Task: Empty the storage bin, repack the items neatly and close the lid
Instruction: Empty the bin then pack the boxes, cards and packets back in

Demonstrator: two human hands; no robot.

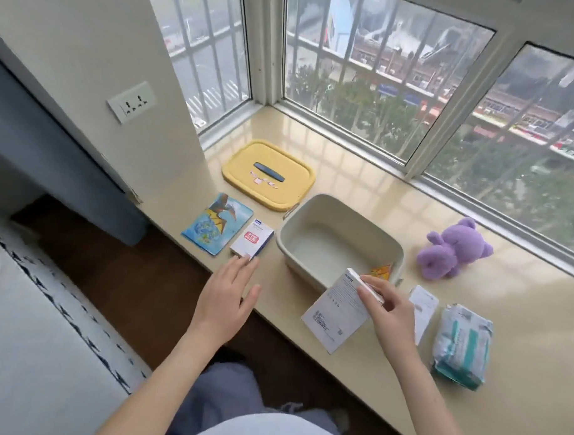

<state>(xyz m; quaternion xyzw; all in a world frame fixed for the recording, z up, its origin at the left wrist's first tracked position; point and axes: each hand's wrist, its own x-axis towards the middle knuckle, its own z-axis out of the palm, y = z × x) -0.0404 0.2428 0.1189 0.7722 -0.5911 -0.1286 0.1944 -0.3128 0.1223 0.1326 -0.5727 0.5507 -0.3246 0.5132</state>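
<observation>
Storage bin (331, 215) just beyond right hand (389, 315) with white box (334, 313), left hand (224, 299) aside.

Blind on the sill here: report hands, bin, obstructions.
Left hand open, fingertips by small white box. Right hand grips flat white box at near rim of bin. One orange packet inside; yellow lid off, behind.
</observation>
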